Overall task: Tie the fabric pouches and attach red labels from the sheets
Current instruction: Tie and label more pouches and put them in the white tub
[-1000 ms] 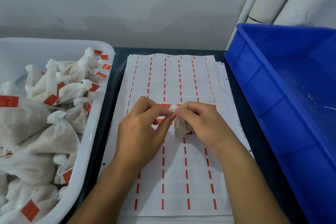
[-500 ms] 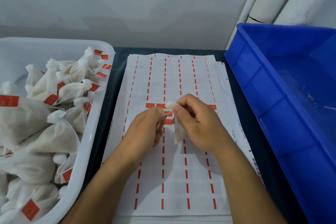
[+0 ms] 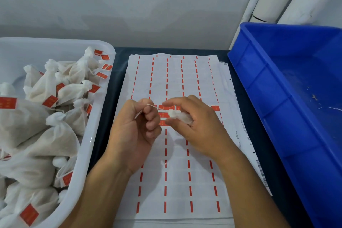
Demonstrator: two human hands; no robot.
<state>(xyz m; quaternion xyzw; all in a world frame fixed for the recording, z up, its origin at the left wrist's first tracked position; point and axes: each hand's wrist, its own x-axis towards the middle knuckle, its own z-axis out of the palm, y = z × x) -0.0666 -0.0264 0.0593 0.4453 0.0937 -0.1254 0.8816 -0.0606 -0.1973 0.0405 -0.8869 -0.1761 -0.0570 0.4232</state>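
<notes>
- The small pouch (image 3: 180, 116) of white non-woven fabric lay in the right hand (image 3: 196, 126), above the label sheet (image 3: 175, 172) near its middle. It was judged very light, soft and easily crushed, so a gentle grasp round the body would suffice.
- The right hand's fingers curled loosely round the pouch body, leaving the gathered neck exposed toward the left hand (image 3: 137, 129).
- The left hand's fingers were clenched round the drawstring (image 3: 152, 106), a thin pale cord that ran from the pouch neck to that fist, with a short tail showing below the knuckles.
- The cord was judged thin and liable to slip. The sound place to hold it was close to the neck, where a pull would cinch the fabric without tearing it.
- The pouch appeared small, plump and slightly wrinkled, its mouth bunched into a tuft. No label was visible on it.
- A few red labels (image 3: 165, 107) remained on the sheet, just beneath the hands. Elsewhere only narrow red dashes marked the columns.
- The labels were judged thin and adhesive, best lifted by a corner.
- The white tub (image 3: 87, 150) at the left held many tied, labelled pouches; the blue bin (image 3: 268, 116) stood at the right.
</notes>
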